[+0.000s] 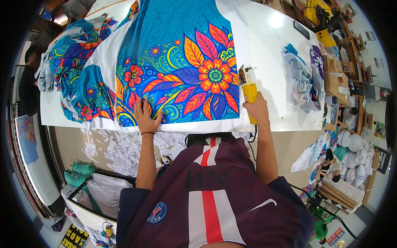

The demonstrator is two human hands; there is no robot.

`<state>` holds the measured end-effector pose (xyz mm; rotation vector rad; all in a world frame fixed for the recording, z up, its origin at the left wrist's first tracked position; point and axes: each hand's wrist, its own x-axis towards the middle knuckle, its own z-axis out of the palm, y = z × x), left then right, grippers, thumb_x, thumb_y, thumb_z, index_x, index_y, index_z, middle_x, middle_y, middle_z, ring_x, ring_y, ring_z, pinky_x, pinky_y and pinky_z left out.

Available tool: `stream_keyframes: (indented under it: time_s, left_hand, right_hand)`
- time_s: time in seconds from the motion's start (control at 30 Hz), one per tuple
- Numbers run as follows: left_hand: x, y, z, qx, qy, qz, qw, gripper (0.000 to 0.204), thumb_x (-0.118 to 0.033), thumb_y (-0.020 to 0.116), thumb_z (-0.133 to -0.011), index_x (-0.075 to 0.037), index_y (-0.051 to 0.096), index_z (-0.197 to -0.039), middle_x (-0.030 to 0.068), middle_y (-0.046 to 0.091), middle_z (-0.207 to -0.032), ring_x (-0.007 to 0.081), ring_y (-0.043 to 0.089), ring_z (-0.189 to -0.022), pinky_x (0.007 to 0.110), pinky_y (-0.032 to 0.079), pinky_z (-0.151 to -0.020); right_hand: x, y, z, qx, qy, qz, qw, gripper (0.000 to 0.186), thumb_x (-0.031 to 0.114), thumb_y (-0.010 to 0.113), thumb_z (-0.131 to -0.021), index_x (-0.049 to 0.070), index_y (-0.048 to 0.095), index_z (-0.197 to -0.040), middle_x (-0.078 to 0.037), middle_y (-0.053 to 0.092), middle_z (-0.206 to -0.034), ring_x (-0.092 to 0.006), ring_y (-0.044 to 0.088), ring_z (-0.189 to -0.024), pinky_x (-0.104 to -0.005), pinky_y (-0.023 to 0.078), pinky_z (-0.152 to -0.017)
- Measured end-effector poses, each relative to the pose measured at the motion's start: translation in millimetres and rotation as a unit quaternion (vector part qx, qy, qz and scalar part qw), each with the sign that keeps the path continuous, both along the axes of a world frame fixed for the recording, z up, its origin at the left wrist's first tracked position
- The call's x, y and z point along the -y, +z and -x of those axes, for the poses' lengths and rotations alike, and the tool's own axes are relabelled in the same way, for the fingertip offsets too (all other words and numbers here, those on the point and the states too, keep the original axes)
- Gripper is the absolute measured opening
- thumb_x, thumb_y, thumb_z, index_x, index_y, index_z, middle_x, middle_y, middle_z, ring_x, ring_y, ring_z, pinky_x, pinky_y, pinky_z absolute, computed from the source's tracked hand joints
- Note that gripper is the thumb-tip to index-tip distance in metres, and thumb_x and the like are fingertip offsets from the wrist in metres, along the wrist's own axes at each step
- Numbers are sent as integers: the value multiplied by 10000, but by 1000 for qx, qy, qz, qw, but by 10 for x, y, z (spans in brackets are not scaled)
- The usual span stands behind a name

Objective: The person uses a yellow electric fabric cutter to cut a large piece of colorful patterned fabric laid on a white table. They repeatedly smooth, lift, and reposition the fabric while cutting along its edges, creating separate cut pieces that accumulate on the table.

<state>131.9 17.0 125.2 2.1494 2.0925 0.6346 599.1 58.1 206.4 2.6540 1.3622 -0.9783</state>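
Note:
A teal printed fabric panel with large flowers and leaves lies spread on the white table, with a white margin around its print. My left hand rests on the panel's lower left part, its fingers spread. My right hand is wrapped around a yellow electric fabric cutter. The cutter's metal head stands at the white margin along the panel's right edge, near its lower right corner. Whether the blade touches the cloth cannot be made out. A black cord runs down from the cutter beside my right forearm.
Crumpled printed fabric is heaped on the table's left. More cloth pieces lie at the right, with a dark phone beyond. White scraps litter the floor beneath the front edge. Other people are at the far left and right.

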Motion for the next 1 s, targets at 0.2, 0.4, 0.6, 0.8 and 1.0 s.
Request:
stream_keyframes:
  time_s: [0.2, 0.4, 0.6, 0.8, 1.0]
  left_hand:
    - [1, 11, -10, 2, 8, 7, 1000, 792, -455, 805, -830, -26, 565, -1452, 217, 463, -1539, 431, 415, -1424, 555, 346, -1197]
    - [35, 8, -3, -4, 15, 12, 1000, 802, -477, 809, -820, -51, 569, -1456, 218, 456, -1545, 441, 400, -1430, 559, 340, -1197]
    - [24, -8, 4, 1, 18, 20, 1000, 799, -468, 813, -811, -60, 569, -1454, 215, 439, -1560, 445, 392, -1436, 562, 336, -1200]
    - [26, -3, 6, 11, 17, 13, 1000, 806, -453, 816, -801, -61, 564, -1459, 213, 438, -1558, 439, 389, -1440, 556, 338, -1199]
    - [34, 63, 7, 5, 21, 29, 999, 815, -443, 815, -796, -69, 553, -1470, 212, 435, -1559, 439, 385, -1445, 555, 321, -1210]
  right_hand:
    - [-528, -102, -74, -6, 14, -8, 1000, 720, 351, 816, -697, 20, 560, -1283, -253, 713, -1176, -422, 717, -1089, -513, 593, -915]
    - [-1062, -109, -96, -8, 23, -11, 1000, 707, 349, 831, -696, 24, 582, -1273, -228, 713, -1206, -389, 714, -1122, -494, 583, -943]
    - [-1488, -198, -100, -18, 24, -71, 997, 655, 309, 828, -655, -36, 642, -1180, -271, 742, -1105, -408, 740, -1032, -465, 593, -901]
    - [-1926, -257, -136, 5, 41, -40, 998, 708, 345, 846, -691, 15, 607, -1270, -211, 722, -1208, -370, 727, -1108, -483, 590, -947]
    - [-2370, -244, -145, 2, 46, -37, 998, 738, 364, 848, -696, 8, 601, -1293, -210, 722, -1211, -366, 729, -1111, -483, 593, -949]
